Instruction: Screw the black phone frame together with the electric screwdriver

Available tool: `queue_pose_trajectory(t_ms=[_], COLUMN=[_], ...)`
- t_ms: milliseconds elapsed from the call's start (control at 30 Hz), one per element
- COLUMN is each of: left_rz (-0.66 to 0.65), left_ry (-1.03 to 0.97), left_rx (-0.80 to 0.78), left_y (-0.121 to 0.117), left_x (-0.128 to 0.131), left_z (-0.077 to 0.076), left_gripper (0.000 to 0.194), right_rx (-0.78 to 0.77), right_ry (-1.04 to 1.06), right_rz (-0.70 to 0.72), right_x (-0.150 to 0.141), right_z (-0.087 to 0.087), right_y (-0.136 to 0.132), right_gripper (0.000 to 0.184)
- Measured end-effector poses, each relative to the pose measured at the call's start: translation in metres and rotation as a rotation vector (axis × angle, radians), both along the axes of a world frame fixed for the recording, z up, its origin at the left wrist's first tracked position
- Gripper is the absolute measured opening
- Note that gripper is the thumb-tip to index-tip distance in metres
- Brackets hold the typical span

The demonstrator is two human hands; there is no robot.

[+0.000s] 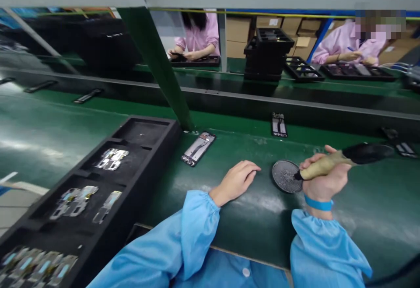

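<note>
My right hand (323, 180) is closed around a dark electric screwdriver (324, 164) whose grip is wrapped in beige material. Its black tip points left and down into a round dish (286, 176) full of tiny grey pieces, probably screws; whether it touches them I cannot tell. My left hand (236, 180) lies on the green worktop (252, 218) with its fingers extended and close together, holding nothing. Up and to the left of that hand is an opened phone body (198, 149) with its inner side up. Another phone body (279, 124) lies further back, beyond the dish.
A long black compartment tray (131, 191) at left holds several metal phone plates (74, 201). A slanting green post (157, 56) rises behind it. Along the back ledge lie more phone parts (88, 96). Across the line, two people in pink sit by black trays (359, 72).
</note>
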State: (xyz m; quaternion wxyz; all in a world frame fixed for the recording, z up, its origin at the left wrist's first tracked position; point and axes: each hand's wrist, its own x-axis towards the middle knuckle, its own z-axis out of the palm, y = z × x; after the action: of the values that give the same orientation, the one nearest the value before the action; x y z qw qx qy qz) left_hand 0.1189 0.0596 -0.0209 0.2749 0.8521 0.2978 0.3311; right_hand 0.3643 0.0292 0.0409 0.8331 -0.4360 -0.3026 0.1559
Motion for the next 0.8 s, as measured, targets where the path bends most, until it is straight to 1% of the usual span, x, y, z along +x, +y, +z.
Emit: queue_pose_trajectory(t_ms=[100,167,233,333,400,467,600,700,800], left_rz=[-0.069,-0.121,-0.182,-0.289,-0.337,-0.346,-0.316,-0.301,-0.291], left_ry=[-0.021,-0.043,-0.066,-0.104,-0.147,-0.207,-0.325,-0.385,-0.406], left_rx=[-0.051,-0.138,-0.273,-0.551,-0.721,-0.833,-0.984,-1.098,-1.179], left_y=[0.002,0.002,0.001,-0.004,-0.009,-0.013,-0.018,-0.018,-0.017], left_x=[0.026,0.047,0.066,0.085,0.092,0.096,0.103,0.105,0.104], left_z=[0.012,0.019,0.024,0.028,0.028,0.025,0.021,0.020,0.024], left_gripper=[0.031,0.031,0.031,0.033,0.031,0.026,0.019,0.021,0.027], right_rx=[-0.006,-0.019,-0.026,-0.023,-0.019,-0.016,-0.008,-0.024,-0.042], right_ry=[0.090,0.141,0.189,0.240,0.256,0.266,0.264,0.277,0.366], right_rz=[0.077,0.125,0.145,0.143,0.142,0.151,0.183,0.190,0.180], right_x=[0.008,0.014,0.020,0.025,0.026,0.027,0.027,0.026,0.025], right_z=[0.007,0.008,0.007,0.007,0.008,0.009,0.008,0.009,0.012], right_y=[-0.005,-0.007,-0.007,-0.008,-0.010,-0.011,-0.013,-0.012,-0.011], right_gripper=[0.072,0.082,0.088,0.089,0.088,0.086,0.083,0.084,0.085])
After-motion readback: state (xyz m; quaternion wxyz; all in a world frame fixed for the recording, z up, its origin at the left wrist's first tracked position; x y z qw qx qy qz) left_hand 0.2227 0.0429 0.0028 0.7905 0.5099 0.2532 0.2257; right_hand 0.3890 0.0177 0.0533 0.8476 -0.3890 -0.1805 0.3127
